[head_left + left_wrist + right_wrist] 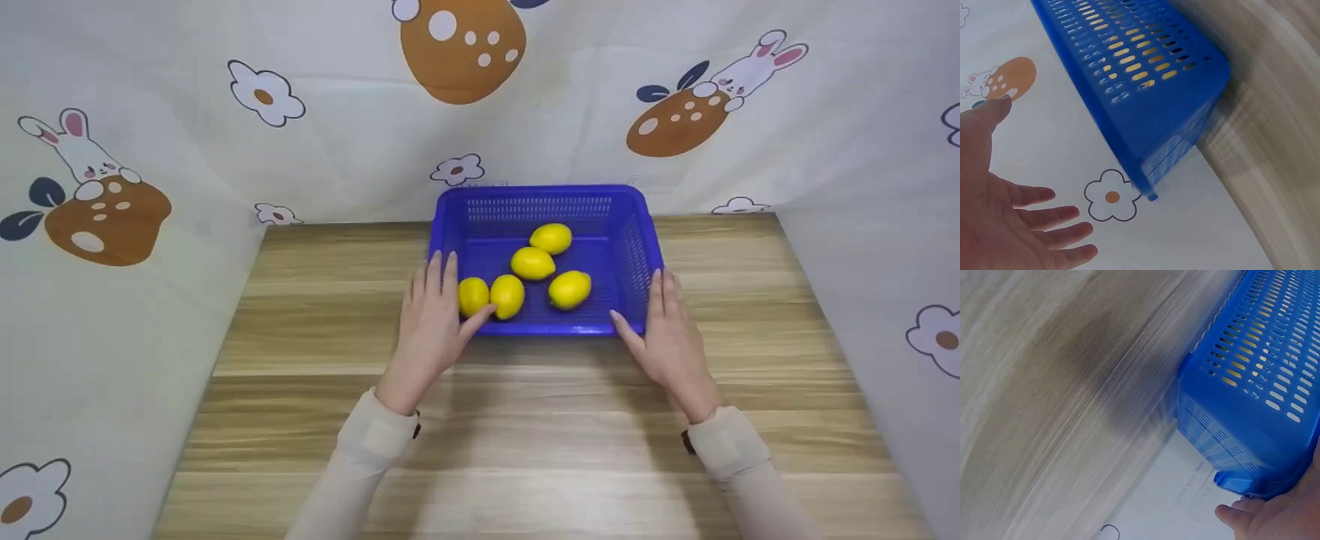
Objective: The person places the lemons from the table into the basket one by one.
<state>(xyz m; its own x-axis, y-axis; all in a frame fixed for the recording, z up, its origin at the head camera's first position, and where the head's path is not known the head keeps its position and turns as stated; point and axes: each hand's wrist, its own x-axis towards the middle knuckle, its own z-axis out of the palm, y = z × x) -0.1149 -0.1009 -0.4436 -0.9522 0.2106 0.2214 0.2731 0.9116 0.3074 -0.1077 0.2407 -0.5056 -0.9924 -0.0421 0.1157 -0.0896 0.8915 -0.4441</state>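
A blue plastic basket (555,329) with slotted walls stands on the table, and several yellow lemons (570,290) lie on its floor. My left hand (431,322) is over the basket's front left corner in the head view, fingers straight and thumb spread. In the left wrist view that hand (1010,225) is apart from the basket (1145,121), holding nothing. At the right front corner is my right hand (673,337), its fingers extended along the outer wall. The right wrist view shows this hand (1280,517) against the basket's rim, part of it hidden.
The wood-grain table (525,450) reaches toward me from the basket. Behind it hangs a pale cloth (337,165) printed with rabbits and flowers, which also lines the left and right sides. The basket's back edge is close to this cloth.
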